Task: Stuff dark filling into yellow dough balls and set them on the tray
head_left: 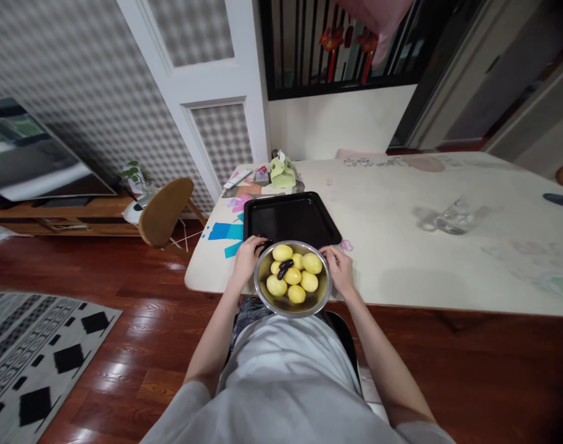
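Observation:
A round metal bowl (327,288) of yellow lemons (293,275) is at the table's near edge, close to my body. Two glossy, dark oblong pieces (285,267) lie on top of the lemons; their kind is unclear. My left hand (246,260) is closed at the bowl's upper left rim, its fingertips partly lost against something dark. On the opposite side, my right hand (339,268) pinches the upper right rim. Just beyond the bowl lies a black rectangular baking tray (290,219), flat on the table, its near edge partly covered by the bowl.
The white table (392,259) extends far to the right, with a clear glass vessel (454,217) on it. A green tissue box (282,171) and a white remote (238,179) are behind the tray. A wooden chair (165,213) stands left of the table.

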`<state>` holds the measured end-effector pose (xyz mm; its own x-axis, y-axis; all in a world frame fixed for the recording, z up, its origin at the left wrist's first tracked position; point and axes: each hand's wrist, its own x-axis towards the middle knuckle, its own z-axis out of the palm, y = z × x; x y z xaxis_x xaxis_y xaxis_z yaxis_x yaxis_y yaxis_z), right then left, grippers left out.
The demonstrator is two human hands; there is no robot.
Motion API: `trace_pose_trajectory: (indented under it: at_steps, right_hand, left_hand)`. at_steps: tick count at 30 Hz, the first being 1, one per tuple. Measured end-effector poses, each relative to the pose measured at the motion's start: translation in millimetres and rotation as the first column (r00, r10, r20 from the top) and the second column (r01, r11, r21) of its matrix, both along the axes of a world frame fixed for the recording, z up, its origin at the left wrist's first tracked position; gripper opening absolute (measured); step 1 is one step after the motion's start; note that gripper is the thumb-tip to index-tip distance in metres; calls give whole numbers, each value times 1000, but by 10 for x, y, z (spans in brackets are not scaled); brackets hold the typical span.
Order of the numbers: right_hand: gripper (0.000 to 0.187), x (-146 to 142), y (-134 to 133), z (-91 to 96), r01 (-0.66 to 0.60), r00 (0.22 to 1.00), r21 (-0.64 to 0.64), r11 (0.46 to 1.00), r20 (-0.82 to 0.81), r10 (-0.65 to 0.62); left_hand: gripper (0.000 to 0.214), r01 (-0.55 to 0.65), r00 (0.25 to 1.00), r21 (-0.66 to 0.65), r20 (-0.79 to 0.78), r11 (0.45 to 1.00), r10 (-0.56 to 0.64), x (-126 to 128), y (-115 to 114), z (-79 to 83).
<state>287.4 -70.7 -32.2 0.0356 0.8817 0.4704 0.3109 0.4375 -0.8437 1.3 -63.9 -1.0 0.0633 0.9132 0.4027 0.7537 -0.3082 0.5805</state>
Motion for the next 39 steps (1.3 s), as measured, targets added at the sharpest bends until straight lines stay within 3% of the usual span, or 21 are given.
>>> trace_pose_trajectory:
  at_steps: [11, 19, 25, 29, 34, 39]
  right_hand:
    - [28, 2, -2, 4, -2, 1000, -4, 1000, 0, 2]
    - [30, 1, -4, -1, 3, 1000, -11, 1000, -5, -3]
    - [30, -6, -10, 11, 1, 1000, -7, 1000, -11, -1]
    - [29, -2, -10, 3, -5, 1000, -8, 1000, -6, 5]
    - [30, -1, -8, 9, -16, 1000, -2, 1000, 0, 16]
    - [31, -5, -13, 24, -7, 1000, -11, 1000, 10, 7]
  left_hand:
    - [26, 25, 997, 107, 73, 994, -33, -8, -31, -102]
    - [23, -7, 997, 224, 74, 974, -10, -12, -170, 97]
    - [23, 130, 987, 295, 54, 947, -152, 169, -415, 385]
    - [22, 297, 949, 305, 14, 905, -316, 346, -537, 483]
    - [20, 480, 877, 210, -83, 852, -473, 505, -545, 420]
    - [25, 521, 851, 101, -137, 847, -507, 579, -489, 312]
